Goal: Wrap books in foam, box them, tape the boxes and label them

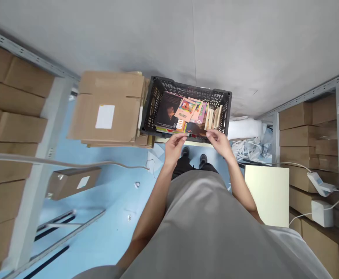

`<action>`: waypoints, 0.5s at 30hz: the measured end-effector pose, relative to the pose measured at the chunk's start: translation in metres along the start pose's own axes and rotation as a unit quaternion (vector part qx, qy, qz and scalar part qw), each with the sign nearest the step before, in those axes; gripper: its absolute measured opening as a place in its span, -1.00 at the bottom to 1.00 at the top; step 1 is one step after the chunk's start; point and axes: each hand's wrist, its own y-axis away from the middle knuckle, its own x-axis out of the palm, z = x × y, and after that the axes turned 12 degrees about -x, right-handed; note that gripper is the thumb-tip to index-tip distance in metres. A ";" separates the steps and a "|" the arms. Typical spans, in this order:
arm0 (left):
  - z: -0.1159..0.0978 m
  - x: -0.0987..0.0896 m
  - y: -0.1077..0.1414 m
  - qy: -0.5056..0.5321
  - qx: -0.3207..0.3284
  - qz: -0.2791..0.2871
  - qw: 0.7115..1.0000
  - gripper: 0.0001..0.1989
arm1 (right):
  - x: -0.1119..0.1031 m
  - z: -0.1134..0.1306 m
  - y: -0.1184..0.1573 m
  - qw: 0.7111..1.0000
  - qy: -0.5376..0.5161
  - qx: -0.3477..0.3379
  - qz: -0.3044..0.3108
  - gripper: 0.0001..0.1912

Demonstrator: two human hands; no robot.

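A black plastic crate (187, 86) holds books and cards. Inside it, a dark book (168, 110) lies flat at the left, pink picture cards (186, 109) overlap in the middle, and several thin cream-edged booklets (213, 117) stand at the right. My left hand (174, 148) is at the crate's near rim, left of centre, its thumb and fingers pinched together. Across from it, my right hand (219, 142) pinches at the same rim, near the booklets. A dark flat item (197, 129) lies between my fingertips; whether either hand grips it is unclear.
Flattened cardboard boxes (114, 106) are stacked left of the crate. Shelves of brown cartons (296, 135) stand at both sides. A pale yellow board (267, 193) is at my right, with shredded paper (249, 149) beyond it. A cable (99, 164) crosses the left. Another carton (73, 183) is lower left.
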 end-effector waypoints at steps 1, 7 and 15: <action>-0.003 -0.002 -0.013 0.004 0.001 0.004 1.000 -0.75 | 0.002 0.002 -0.009 0.999 0.047 0.014 -0.001 -0.61; -0.020 -0.011 -0.093 -0.012 -0.012 0.046 0.999 -0.77 | 0.029 0.017 -0.067 0.914 0.364 0.172 0.049 -0.62; -0.034 -0.007 -0.143 -0.021 -0.027 0.154 0.987 -0.79 | 0.070 0.015 -0.089 0.849 0.450 0.268 0.069 -0.63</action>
